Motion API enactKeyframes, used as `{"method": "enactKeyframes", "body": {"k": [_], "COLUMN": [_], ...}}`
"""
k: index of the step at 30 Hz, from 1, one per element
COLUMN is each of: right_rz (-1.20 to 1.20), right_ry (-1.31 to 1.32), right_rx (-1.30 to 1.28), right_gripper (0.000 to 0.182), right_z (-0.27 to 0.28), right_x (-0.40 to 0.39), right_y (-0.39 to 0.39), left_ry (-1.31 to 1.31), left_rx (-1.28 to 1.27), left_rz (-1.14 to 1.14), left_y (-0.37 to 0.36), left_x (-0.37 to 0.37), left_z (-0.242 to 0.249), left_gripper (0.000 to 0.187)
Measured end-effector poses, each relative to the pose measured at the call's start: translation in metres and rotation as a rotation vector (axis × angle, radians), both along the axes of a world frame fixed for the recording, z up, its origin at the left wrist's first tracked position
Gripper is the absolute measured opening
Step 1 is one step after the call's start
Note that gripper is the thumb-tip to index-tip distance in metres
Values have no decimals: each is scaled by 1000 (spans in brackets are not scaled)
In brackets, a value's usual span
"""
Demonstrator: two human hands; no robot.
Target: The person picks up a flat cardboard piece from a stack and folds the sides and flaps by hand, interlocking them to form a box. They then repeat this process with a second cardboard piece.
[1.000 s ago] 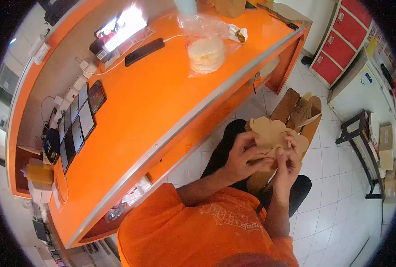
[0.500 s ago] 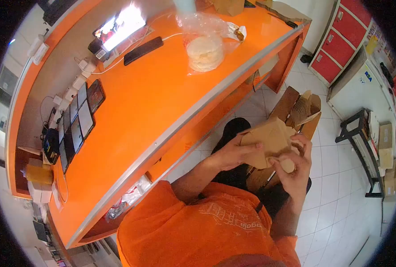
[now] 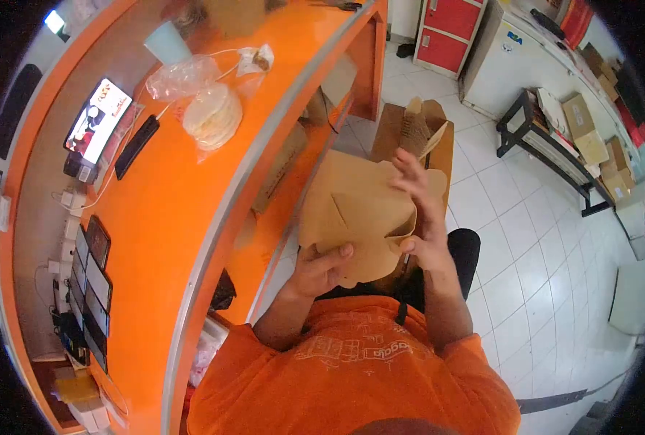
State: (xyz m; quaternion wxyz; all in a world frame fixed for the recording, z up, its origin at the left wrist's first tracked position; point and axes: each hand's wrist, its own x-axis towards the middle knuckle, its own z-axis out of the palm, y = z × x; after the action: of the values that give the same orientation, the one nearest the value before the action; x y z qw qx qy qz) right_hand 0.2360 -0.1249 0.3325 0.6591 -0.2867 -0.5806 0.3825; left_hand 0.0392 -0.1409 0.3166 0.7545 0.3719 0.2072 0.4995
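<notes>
A brown kraft cardboard food box (image 3: 359,206), partly folded with its flaps spread wide, is above my lap. My left hand (image 3: 319,270) grips its near left edge, thumb on top and the other fingers hidden underneath. At the right side of the box is my right hand (image 3: 425,217), its fingers stretched and apart, slightly blurred. The right thumb is at a folded corner, where a dark gap shows between the panels. Behind the box, another opened brown carton (image 3: 420,127) stands on a wooden bench (image 3: 389,130).
An orange counter (image 3: 155,239) runs along my left, holding stacked round flatbreads (image 3: 212,119) in clear plastic, a light blue cup (image 3: 167,45), a lit screen (image 3: 99,119) and several phones (image 3: 94,286). A black rack (image 3: 555,148) with boxes stands to the right.
My view has swung to the right. The box has opened out, showing wider panels. My right hand's fingers have gone from curled around the box edge to stretched upward.
</notes>
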Motion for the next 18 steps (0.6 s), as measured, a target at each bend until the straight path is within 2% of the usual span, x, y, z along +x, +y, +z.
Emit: {"method": "enactKeyframes", "body": {"k": [1,4,7,10,12,15,17,18], "right_rz": [138,208,139,48,-46,-205,-286,-349], "right_ry": [115,298,166,99,125,185,184,143], "right_rx": [-141,-271,-205,-172,-177,-237,-312,-332], "right_gripper": [61,60,57,59,56,47,38,34], "right_z": [-5,-7,-2,1,3,3,-1,-7], "right_x": [-4,-14,-13,-12,-15,-24,-26,-26], "right_y": [-5,-11,-10,-9,-8,-8,-6,-7], "left_ry": [-111,-37,-91,47,334,612,509,326], "left_rx": [-55,-142,-210,-58,156,381,203,-30], "left_rz": [-46,-109,-74,-16,143,304,299,253], "left_y": [-1,1,-2,-3,-6,-4,-3,-6], "left_x": [1,-1,6,10,22,27,28,35], "left_z": [-7,-17,-24,-33,-47,-76,-61,-47], "left_gripper": [41,50,54,50,45,38,37,37]}}
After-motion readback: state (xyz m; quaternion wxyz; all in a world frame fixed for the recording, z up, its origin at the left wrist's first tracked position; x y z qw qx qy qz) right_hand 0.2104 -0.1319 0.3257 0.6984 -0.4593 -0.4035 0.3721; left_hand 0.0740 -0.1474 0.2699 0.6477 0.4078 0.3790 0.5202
